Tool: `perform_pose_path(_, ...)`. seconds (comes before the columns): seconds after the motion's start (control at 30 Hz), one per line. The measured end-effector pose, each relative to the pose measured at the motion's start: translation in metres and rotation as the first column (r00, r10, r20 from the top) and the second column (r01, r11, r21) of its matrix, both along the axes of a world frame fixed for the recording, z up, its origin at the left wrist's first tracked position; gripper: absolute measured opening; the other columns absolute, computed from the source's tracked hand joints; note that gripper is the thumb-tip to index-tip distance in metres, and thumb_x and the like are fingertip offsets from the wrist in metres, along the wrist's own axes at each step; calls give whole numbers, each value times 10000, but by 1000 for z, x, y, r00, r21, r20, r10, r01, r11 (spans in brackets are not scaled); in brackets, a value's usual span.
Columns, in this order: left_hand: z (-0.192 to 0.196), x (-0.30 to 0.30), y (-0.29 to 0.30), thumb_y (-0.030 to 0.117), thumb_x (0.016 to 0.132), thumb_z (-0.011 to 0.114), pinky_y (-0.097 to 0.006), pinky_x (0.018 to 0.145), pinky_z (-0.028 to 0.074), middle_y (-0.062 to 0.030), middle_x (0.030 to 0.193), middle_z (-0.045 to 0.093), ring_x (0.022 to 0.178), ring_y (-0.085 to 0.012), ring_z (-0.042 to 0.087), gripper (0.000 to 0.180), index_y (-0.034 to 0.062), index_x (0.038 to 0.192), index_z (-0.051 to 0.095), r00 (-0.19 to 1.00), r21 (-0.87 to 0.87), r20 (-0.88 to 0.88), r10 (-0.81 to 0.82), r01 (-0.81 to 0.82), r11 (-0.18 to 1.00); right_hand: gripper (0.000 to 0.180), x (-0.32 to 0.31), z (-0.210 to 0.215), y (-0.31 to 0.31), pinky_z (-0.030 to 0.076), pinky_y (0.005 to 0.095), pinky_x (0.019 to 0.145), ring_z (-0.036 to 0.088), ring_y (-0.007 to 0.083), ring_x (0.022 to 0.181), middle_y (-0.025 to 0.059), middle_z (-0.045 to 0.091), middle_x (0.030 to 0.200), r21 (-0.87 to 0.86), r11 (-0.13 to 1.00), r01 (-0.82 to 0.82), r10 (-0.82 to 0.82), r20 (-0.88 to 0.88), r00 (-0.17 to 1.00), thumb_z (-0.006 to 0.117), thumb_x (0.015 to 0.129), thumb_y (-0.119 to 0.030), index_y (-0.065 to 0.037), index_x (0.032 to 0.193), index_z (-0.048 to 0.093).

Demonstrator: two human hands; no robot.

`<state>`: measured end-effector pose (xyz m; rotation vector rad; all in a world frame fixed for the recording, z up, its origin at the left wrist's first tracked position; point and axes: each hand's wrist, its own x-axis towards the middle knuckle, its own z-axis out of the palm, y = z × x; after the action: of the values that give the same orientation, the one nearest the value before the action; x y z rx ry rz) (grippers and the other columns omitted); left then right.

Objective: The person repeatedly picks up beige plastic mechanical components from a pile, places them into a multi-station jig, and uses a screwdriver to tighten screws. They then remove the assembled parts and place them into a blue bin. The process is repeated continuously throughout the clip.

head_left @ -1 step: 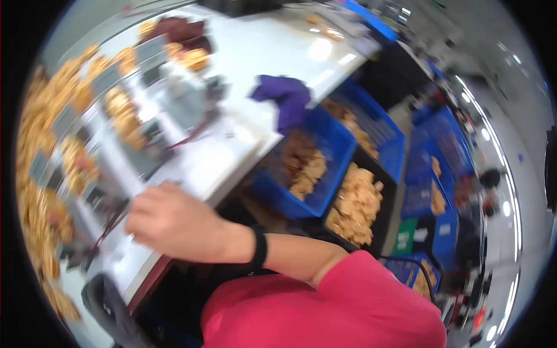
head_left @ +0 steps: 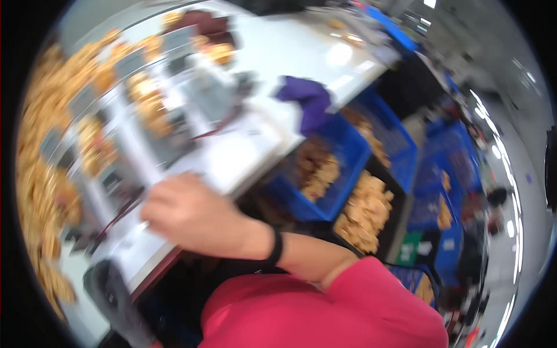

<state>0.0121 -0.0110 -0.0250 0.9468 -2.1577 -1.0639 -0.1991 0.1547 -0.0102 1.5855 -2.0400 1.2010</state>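
Observation:
My right hand, bare with a black band at the wrist, hovers over the front edge of the white table. Its fingers are curled in and blurred; whatever they may hold does not show. Beside it stands a row of grey fixtures with thin dark red cords. Shiny golden pieces lie between the fixtures. At the lower left, my left hand seems covered in dark grey fabric, near the table's front corner; its fingers cannot be made out.
A large heap of golden pieces runs along the far left. A purple cloth hangs at the table edge above a blue crate. A black crate holds tan pieces. A brown cloth lies at the back.
The whole view has shifted, so the table, fixtures and crates sit further right in the picture. My right hand stays curled by the table's front edge, and my left forearm shows more.

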Motion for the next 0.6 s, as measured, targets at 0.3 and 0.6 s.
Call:
perform_pose_path(0.3, 31, -15, 23, 121, 830, 774, -395, 858, 461, -81, 943, 618, 956, -283, 564, 162, 108, 983, 721, 999, -408, 37, 8, 8, 913, 193, 9, 14, 6, 431, 368, 751, 595, 240, 834, 25, 624, 868, 171, 985, -2, -4, 33, 999, 780, 794, -103, -119, 974, 712)
perform_pose_path(0.6, 33, -17, 21, 74, 812, 782, -377, 863, 478, -97, 997, 606, 995, -280, 567, 189, 78, 986, 708, 998, -392, 58, -8, 31, 920, 202, 4, 18, 3, 414, 360, 737, 586, 229, 827, 24, 638, 888, 174, 985, -5, 2, 20, 1000, 789, 792, -100, -111, 978, 712)
